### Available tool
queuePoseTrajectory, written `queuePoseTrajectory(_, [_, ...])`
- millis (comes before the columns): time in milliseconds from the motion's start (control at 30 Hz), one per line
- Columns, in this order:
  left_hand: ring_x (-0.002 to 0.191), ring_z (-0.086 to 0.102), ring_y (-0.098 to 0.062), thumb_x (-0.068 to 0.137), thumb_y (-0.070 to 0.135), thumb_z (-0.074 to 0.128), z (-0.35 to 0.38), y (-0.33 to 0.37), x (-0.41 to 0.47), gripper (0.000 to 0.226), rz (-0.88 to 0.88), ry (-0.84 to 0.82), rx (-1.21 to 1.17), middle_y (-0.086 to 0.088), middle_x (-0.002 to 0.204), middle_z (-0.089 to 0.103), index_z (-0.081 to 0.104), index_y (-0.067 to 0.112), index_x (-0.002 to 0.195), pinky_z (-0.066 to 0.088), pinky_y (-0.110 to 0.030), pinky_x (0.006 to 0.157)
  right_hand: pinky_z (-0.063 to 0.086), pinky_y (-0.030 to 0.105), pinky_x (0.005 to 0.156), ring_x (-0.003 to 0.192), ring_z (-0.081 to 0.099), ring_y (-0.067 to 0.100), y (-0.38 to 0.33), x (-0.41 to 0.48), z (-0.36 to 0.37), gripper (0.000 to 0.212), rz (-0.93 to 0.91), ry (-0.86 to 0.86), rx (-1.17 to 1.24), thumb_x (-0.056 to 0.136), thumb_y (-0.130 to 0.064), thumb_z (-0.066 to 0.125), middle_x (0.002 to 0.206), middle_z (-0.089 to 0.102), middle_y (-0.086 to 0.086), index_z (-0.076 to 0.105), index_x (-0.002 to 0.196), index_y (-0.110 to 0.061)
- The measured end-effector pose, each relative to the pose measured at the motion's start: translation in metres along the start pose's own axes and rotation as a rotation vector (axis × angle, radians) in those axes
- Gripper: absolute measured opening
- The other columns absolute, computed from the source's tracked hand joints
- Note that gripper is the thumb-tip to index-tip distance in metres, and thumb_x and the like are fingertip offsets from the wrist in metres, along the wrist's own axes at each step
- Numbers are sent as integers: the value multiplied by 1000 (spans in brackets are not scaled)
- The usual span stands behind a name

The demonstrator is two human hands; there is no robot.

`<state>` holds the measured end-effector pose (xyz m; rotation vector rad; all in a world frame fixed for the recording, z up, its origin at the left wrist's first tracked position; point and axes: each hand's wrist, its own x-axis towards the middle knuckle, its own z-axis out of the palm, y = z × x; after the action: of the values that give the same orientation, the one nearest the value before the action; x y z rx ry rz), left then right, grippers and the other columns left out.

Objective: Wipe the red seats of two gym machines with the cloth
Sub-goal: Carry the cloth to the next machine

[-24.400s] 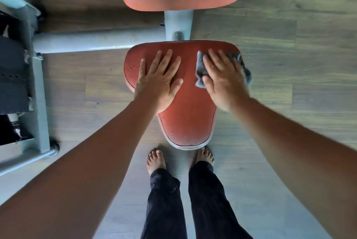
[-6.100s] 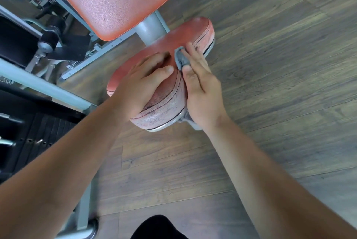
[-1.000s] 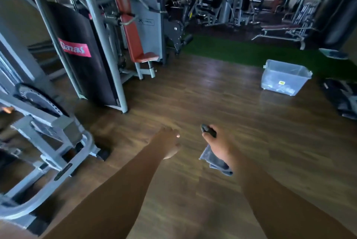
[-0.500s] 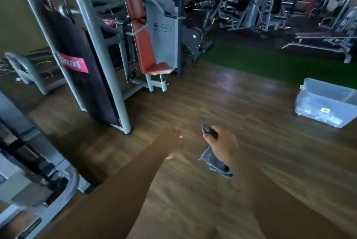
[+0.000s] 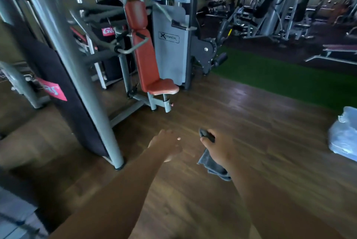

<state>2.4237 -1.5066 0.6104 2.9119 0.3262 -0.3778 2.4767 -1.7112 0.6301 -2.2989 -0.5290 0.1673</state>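
Closer than it stood half a second ago, the second machine's red seat point(image 5: 163, 88) now sits larger and nearer the middle of the view, while both arms hang in much the same pose. The seat is well ahead of the hands, fixed on a short post below its tall red backrest point(image 5: 145, 59), with a grey shroud point(image 5: 171, 45) just behind it.

Short of the seat and a little to its right, the right hand point(image 5: 217, 151) is curled into a fist round the cloth point(image 5: 210, 166), which droops in loose grey folds below the palm. A dark end pokes out above the thumb; whether that is more cloth cannot be told. Directly on the near side of the seat, the left hand point(image 5: 166, 145) carries nothing, its fingers loosely spread and blurred.

The cloth looks light, soft and limp, so a fist grip suffices for carrying. For wiping it would likely work better flattened under the palm, so no tail drags. The seat looks like firm padding under smooth vinyl, rigidly mounted and unlikely to shift under pressure. Its free front edge, facing the wooden floor point(image 5: 241, 123), seems the easiest place for the empty hand to steady itself.
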Motion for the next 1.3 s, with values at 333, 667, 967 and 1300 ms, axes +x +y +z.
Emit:
queuePoseTrajectory(333, [139, 42, -27, 97, 41, 57, -84, -35, 248, 46, -13, 27, -77, 1, 145, 52, 57, 31, 142, 46, -47, 109, 38, 25, 59, 66, 57, 7, 33, 268, -3, 21, 74, -16, -39, 97, -37, 59, 71, 61, -6, 56, 80, -26])
queuePoseTrajectory(667, [132, 50, -25, 90, 52, 60, -122, -53, 482, 51, -231, 41, -254, 2, 138, 55, 56, 37, 139, 50, -48, 104, 41, 19, 63, 70, 58, 5, 79, 554, -16, 19, -68, -178, -147, 93, -40, 63, 77, 65, -7, 64, 90, -22])
queuePoseTrajectory(967, [134, 50, -28, 90, 48, 57, -143, -123, 644, 48, -380, 58, -332, 0, 142, 53, 60, 34, 136, 50, -48, 102, 51, 34, 73, 80, 65, 13, 69, 772, 43, 15, -184, -312, -158, 92, -41, 64, 83, 69, -8, 63, 90, -26])
queuePoseTrajectory(1300, [135, 50, -22, 84, 40, 56, -145, -228, 796, 53, -539, 28, -465, 6, 149, 52, 58, 37, 137, 51, -43, 102, 55, 33, 86, 94, 69, 11, 58, 965, 128, 20, -188, -470, -126, 91, -40, 64, 98, 74, -12, 69, 109, -32])
